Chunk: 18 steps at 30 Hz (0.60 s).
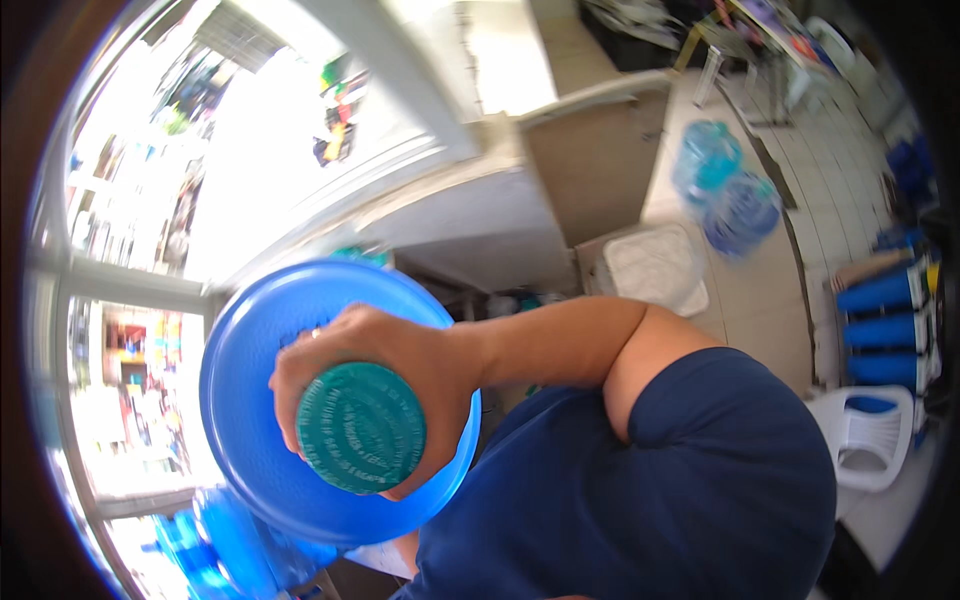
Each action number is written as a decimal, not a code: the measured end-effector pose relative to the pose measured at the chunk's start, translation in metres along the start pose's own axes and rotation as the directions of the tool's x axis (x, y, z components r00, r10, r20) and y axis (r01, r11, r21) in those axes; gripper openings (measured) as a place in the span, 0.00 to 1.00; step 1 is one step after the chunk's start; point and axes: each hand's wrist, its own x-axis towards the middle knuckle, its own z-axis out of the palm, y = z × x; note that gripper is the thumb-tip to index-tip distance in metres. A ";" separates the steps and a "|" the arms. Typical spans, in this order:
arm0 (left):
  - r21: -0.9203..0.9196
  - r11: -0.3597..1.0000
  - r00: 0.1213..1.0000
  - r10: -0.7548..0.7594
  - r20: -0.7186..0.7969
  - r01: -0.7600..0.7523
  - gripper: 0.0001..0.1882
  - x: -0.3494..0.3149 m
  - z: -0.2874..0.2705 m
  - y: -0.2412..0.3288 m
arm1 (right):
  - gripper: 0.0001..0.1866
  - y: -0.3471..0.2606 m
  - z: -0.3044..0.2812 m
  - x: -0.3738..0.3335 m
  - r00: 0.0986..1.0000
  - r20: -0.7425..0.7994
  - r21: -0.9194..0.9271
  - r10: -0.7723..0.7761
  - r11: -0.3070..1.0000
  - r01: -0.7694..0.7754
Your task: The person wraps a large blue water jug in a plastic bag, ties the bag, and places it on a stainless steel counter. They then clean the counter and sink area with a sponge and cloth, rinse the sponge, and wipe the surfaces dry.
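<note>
See at lower left the blue jugs (225,535), near the rim of the round blue basin (226,420). Find over the basin's hollow the teal-green disc (362,428), flat face toward the camera, gripped in the right hand (400,345): fingers curled along the disc's left edge, spread to its width. Cannot tell the left hand's state, hidden from view. Follow the bare forearm (545,335) rightward to the navy sleeve (710,470), then on to the white chair (880,440).
</note>
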 end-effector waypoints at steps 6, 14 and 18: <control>0.255 0.966 0.998 -0.055 0.029 0.046 0.41 -0.035 0.096 -0.023 | 0.24 -0.059 -0.074 -0.070 0.911 -0.406 0.077 -0.074 0.990 0.115; 0.408 0.846 0.857 -0.461 0.233 0.344 0.41 -0.062 0.247 -0.170 | 0.30 -0.202 -0.197 -0.132 0.714 -0.630 -0.317 0.304 0.739 -0.594; 0.365 0.726 0.631 -0.687 0.360 0.583 0.41 -0.064 0.297 -0.308 | 0.27 -0.257 -0.243 -0.167 0.720 -0.611 -0.504 0.328 0.541 -0.673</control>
